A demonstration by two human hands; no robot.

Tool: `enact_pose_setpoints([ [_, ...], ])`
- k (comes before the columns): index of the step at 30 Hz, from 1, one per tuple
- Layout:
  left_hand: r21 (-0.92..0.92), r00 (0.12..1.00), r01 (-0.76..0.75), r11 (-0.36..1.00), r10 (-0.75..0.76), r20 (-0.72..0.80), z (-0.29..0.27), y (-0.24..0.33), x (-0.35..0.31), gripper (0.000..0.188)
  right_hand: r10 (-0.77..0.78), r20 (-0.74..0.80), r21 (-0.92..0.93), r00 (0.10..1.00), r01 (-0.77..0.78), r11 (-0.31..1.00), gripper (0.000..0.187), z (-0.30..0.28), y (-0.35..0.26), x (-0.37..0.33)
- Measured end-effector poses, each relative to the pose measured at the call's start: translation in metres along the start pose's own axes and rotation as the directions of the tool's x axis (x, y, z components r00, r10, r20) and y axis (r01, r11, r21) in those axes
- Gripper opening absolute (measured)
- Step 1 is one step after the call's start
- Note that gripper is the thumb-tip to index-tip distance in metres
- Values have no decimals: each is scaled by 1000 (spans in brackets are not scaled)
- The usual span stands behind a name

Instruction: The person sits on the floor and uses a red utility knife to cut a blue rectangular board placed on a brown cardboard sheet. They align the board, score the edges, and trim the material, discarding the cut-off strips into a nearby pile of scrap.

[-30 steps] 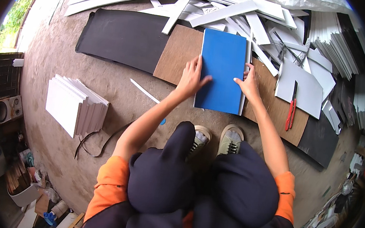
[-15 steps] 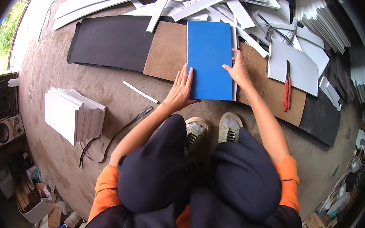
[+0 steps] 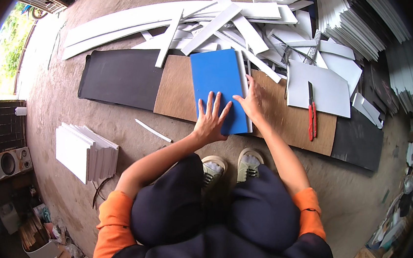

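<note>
A blue rectangular board [image 3: 216, 71] lies tilted on top of a white board [image 3: 242, 85], whose right edge shows beside it. My left hand [image 3: 210, 122] rests on the blue board's lower part, fingers spread flat. At the right edge, my right hand [image 3: 251, 103] has its thumb over the blue surface and its fingers apart along the white board's side. Under both boards is a brown wooden panel [image 3: 173, 87] on a black sheet [image 3: 122, 77]. A red-handled cutter [image 3: 311, 116] lies to the right, its blade over a white panel [image 3: 320, 87].
Long white strips and offcuts [image 3: 215, 29] are heaped beyond the boards. A stack of white panels [image 3: 74, 152] stands on the floor at left, near a thin white strip [image 3: 153, 130]. More white sheets [image 3: 350, 26] are stacked at far right. My shoes [image 3: 250, 165] are close in front.
The blue board has turned counterclockwise, showing more white board at its right. My left hand has shifted from the board's left edge onto its face. The view has shifted.
</note>
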State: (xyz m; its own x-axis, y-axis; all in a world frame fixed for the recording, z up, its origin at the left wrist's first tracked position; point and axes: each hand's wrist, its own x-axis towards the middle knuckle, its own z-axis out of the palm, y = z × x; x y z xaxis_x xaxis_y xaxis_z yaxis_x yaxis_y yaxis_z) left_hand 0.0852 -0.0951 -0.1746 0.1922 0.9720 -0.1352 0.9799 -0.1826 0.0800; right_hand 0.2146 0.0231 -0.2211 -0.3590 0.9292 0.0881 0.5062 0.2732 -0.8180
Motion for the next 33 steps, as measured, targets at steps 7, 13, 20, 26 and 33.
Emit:
enact_pose_setpoints([
  [7,31,998,58,998,-57,-37,-3,-17,7,109,-30,68,47,997,27,999,77,18,-3,26],
  [13,86,998,57,995,-57,-1,-2,-13,17,107,-202,-111,-153,973,184,971,59,-11,17,8],
  [20,-67,962,108,992,-122,-245,-1,-2,31,87,81,-511,-539,856,-392,746,51,-142,60,-51],
  [26,-196,906,63,979,-138,-401,-16,33,59,66,257,-528,-436,809,-519,736,53,-171,122,-73],
  [33,-772,978,18,635,-173,-120,-34,28,68,35,404,29,607,914,-337,720,21,-146,39,-65],
])
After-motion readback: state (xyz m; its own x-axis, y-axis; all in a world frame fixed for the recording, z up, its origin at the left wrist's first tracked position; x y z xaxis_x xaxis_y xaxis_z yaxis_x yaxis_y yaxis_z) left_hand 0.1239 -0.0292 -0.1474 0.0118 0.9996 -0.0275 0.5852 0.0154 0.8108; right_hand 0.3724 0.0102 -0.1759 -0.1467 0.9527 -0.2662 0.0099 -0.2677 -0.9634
